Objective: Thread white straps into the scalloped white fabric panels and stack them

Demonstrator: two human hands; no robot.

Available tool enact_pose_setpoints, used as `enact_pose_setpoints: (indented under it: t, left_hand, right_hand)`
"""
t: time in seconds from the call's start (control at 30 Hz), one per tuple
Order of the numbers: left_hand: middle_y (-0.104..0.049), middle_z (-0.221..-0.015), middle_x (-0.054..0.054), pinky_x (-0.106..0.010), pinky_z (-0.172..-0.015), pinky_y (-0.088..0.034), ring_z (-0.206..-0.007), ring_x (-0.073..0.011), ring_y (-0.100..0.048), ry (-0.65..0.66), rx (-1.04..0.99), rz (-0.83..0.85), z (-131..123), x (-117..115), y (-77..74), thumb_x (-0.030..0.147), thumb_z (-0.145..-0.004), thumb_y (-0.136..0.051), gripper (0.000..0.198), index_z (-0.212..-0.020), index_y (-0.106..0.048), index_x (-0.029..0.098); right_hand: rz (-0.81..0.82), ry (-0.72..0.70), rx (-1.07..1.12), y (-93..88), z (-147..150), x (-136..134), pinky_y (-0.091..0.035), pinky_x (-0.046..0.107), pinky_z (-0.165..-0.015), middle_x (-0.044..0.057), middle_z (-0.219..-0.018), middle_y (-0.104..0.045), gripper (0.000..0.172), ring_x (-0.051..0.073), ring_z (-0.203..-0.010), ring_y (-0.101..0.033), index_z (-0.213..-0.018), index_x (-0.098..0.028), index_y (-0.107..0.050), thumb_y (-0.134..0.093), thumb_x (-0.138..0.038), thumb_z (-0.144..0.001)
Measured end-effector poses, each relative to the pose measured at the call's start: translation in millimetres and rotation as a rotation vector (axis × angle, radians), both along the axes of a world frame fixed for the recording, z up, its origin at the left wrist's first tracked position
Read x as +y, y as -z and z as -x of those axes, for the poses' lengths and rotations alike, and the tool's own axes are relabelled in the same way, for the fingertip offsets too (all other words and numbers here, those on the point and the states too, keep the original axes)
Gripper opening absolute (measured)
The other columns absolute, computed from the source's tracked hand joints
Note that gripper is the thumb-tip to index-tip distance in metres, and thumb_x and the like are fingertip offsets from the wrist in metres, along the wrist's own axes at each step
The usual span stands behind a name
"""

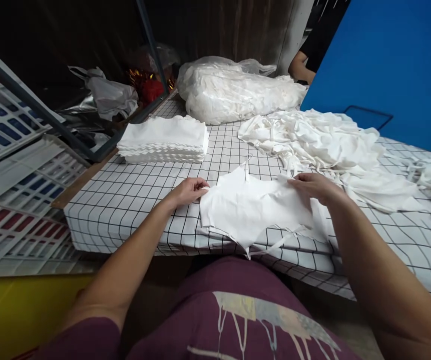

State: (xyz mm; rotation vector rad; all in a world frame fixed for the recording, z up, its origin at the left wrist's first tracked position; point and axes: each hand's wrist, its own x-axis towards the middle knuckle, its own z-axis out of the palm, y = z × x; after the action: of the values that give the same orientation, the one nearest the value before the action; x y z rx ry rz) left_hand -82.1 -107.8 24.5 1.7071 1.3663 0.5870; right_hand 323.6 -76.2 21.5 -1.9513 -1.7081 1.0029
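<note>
A white garment piece (255, 207) with thin straps is spread on the table close to my body, its lower point reaching the near edge. At its upper left corner, my left hand (189, 191) has thumb and fingers closed on the fabric. My right hand (318, 186) pinches the upper right part of the same piece. One strap trails from its lower right side. Beyond my right hand lies a loose heap of white garments (324, 140). Farther off on the left is a neat stack of folded white cloth (164, 140).
A checked cloth (128, 192) covers the table. A big clear bag of white fabric (234, 92) sits at the back. Plastic crates (20, 200) stand left, beside a metal frame (76, 142). A blue panel (395, 75) rises at right, with another person's arm (298, 67) behind it.
</note>
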Motion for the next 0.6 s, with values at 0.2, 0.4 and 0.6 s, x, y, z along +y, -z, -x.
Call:
enact_pose_setpoints:
  t: [0.2, 0.4, 0.6]
  left_hand:
    - [-0.064, -0.08, -0.004, -0.026, -0.061, -0.042, -0.068, -0.0153, -0.054, 0.052, 0.102, -0.049, -6.0, -1.8, -6.8, 0.048, -0.079, -0.063, 0.04, -0.101, -0.071, 0.016]
    - [-0.059, -0.07, 0.0, -0.024, -0.054, -0.035, -0.061, -0.014, -0.048, 0.055, 0.158, -0.055, -13.7, 17.4, 0.0, 0.049, -0.076, -0.065, 0.033, -0.084, -0.069, 0.017]
    - [-0.061, -0.079, -0.002, -0.023, -0.06, -0.04, -0.068, -0.0142, -0.052, 0.089, -0.016, 0.019, -8.1, 13.4, -1.9, 0.047, -0.077, -0.067, 0.031, -0.084, -0.066, 0.017]
  right_hand:
    - [0.077, 0.124, 0.096, -2.8, 2.8, 1.1, -0.038, 0.028, -0.057, 0.006, -0.087, -0.064, 0.048, 0.016, -0.071, -0.054, -0.092, -0.019, -0.065, -0.068, -0.063, -0.074]
    - [0.131, 0.105, 0.299, -0.5, 1.6, 8.3, -0.041, 0.025, -0.054, 0.005, -0.086, -0.066, 0.049, 0.015, -0.067, -0.056, -0.105, -0.019, -0.062, -0.076, -0.05, -0.071]
    - [0.099, -0.28, 0.335, -7.5, -2.9, 5.2, -0.048, 0.027, -0.067, 0.003, -0.089, -0.064, 0.059, 0.014, -0.073, -0.057, -0.133, -0.021, -0.056, -0.068, -0.044, -0.081]
